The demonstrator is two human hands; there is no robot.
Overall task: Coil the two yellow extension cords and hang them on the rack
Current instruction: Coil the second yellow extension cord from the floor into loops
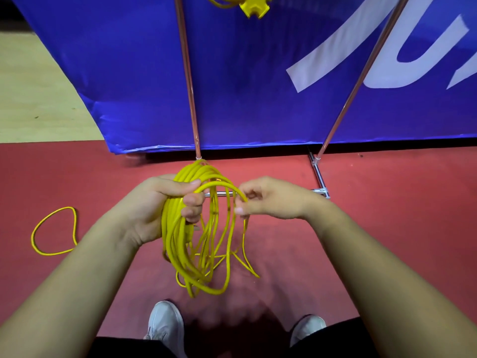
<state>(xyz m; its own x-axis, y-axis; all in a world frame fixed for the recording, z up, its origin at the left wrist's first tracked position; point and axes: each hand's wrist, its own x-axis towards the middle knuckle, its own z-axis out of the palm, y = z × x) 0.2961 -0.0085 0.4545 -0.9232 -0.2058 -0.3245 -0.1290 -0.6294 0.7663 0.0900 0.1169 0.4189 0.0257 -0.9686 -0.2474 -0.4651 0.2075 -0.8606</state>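
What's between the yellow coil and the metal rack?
Nothing visible. The left hand grips the coil just before the rack, open air between. A second yellow cord shows at the top edge; the rack's top is out of view.

yellow cord [178,236]: multi-loop coil, hangs down from my left fingers [192,200], which are wrapped round its top. Loops uneven, splayed loose at the bottom. One strand arcs over to my right fingertips [238,210], pinched there. loose yellow loop [53,229] lies flat on the floor, well left of my left fingers; can't tell which cord. second yellow cord [254,6], multi-outlet end, far beyond my fingers, up high. rack [190,99]: chrome poles rise just beyond the coil, base bar [222,194] shows between my two sets of fingers.
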